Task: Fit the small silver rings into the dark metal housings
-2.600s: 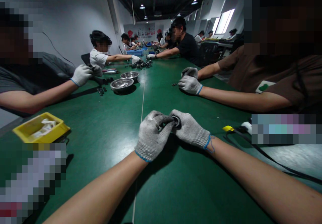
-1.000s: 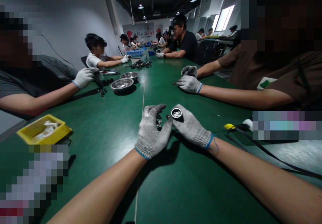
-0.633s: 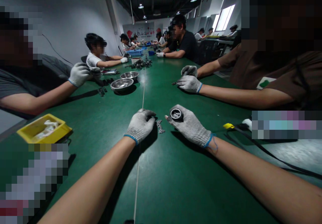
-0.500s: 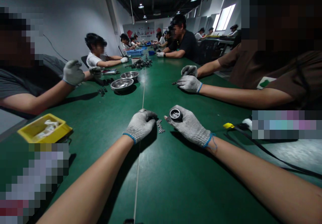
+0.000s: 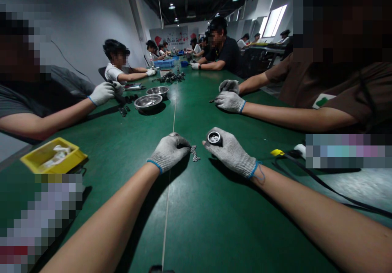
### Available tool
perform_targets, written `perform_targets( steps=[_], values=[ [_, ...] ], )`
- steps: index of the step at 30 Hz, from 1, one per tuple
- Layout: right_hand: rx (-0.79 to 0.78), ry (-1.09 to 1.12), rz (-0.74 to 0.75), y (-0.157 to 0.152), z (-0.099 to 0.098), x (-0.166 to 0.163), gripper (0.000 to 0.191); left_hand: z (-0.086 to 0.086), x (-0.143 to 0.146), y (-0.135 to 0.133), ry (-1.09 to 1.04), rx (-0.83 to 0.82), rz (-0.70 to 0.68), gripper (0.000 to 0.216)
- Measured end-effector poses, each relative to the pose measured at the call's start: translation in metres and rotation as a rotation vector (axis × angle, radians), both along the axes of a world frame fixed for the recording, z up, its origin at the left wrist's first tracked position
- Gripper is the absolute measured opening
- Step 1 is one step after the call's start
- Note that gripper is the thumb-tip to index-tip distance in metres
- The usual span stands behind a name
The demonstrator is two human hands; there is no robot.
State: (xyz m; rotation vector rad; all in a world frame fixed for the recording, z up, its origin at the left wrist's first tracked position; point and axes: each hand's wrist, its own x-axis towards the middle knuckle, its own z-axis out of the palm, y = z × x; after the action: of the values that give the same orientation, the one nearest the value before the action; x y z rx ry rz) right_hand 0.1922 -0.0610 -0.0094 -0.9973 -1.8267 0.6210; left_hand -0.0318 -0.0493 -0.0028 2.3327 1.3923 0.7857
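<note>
The left hand (image 5: 169,152) is now apart from the right hand, down beside a small cluster of metal rings (image 5: 194,153), where earlier both hands meet around one part; its fingers curl in to the thumb, though whether they pinch anything I cannot tell. Its withdrawal leaves the rings in plain sight between the hands, which I judge to mark a break in the two-handed handling of that part. The right hand (image 5: 231,152) is wrapped around it, a black cylinder (image 5: 214,138) with its pale-rimmed end turned up and pale pieces visible inside. Across the green table (image 5: 202,232), from the left, a yellow bin (image 5: 74,161) holds crumpled white material (image 5: 58,154), and beyond it a co-worker's gloved hand (image 5: 102,93) is raised near small dark parts (image 5: 123,111). A steel bowl (image 5: 149,108) stands just in front of a second one (image 5: 166,93); farther back lie a heap of dark pieces (image 5: 172,77) and a blue crate (image 5: 164,63). At right, another co-worker's gloved hand (image 5: 230,101) rests on the tabletop, and nearer is a yellow-tipped cable end (image 5: 277,152). The room runs from a grey wall (image 5: 88,19) at left, past a banner (image 5: 175,38) at the far end, to a bright window (image 5: 275,22) at right.
</note>
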Motion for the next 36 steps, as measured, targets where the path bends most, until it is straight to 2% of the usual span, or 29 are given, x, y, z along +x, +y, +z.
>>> perform_targets(
  steps=[7,14,20,27,31,36],
  values=[
    [-0.028,0.023,0.021,0.001,0.0,0.003,0.022,0.003,-0.002,0.0,-0.008,-0.038,-0.048,0.016],
    [-0.085,0.056,0.061,0.0,0.002,0.004,0.019,0.004,-0.004,-0.003,-0.064,-0.034,-0.16,0.022],
    [-0.096,0.06,0.11,0.002,0.0,0.006,0.019,0.001,-0.001,-0.003,-0.066,-0.026,-0.16,0.017],
    [-0.051,-0.003,0.087,0.001,-0.002,0.004,0.017,-0.002,0.001,-0.004,-0.061,-0.008,-0.137,0.013],
    [0.008,-0.051,0.019,0.0,-0.004,0.0,0.015,-0.002,0.002,-0.005,-0.049,0.009,-0.151,0.012],
    [0.064,-0.025,-0.073,-0.001,-0.008,-0.003,0.023,0.001,0.003,-0.006,0.007,0.022,-0.144,0.013]
  ],
)
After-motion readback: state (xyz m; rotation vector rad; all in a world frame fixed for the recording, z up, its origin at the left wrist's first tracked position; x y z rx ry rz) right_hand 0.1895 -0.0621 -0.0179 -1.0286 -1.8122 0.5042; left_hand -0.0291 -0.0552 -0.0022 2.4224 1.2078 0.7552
